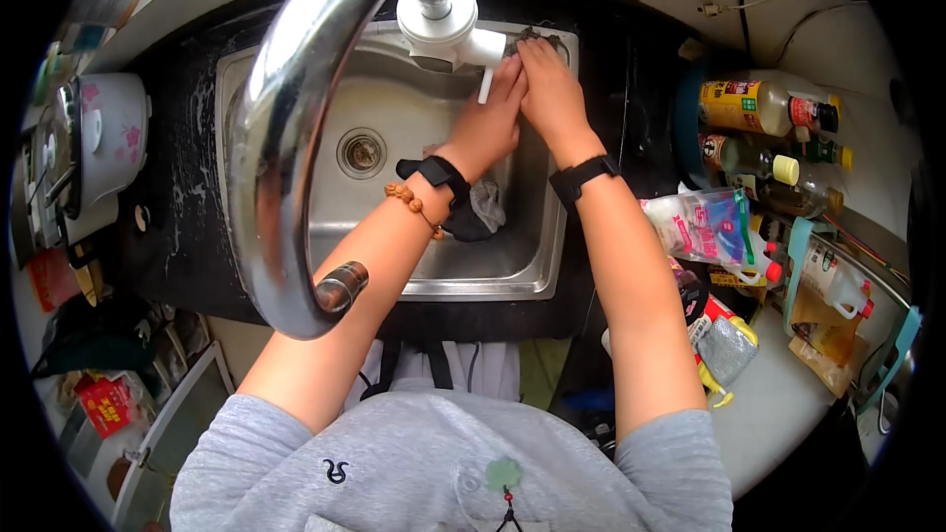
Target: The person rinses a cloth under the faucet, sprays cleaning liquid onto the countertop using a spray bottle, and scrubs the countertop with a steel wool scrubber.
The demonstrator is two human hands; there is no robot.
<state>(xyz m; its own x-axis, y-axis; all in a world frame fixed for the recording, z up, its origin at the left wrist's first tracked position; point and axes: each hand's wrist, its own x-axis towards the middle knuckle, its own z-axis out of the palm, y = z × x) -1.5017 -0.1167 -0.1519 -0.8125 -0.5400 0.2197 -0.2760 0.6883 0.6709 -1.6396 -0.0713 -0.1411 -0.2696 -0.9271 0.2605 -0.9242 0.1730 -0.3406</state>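
Both hands meet at the sink's back right corner. My right hand [549, 89] has its fingers pressed together over a dark grey crumpled cloth [537, 36] on the rim. Close beside it, my left hand [490, 118] reaches to the same cloth, with its fingertips partly hidden near the white tap filter [437, 25]. Most of the cloth is covered by the fingers. Beneath my left wrist, a black and grey cloth [485, 209] lies in the steel sink [424, 288], partly hidden by the forearm.
A large chrome tap [286, 128] arches over the sink in front of my left forearm. The drain [362, 153] is left of my hands. Bottles [744, 106] and a plastic packet [700, 227] stand on the right. A white flowered cooker [110, 133] sits at the left.
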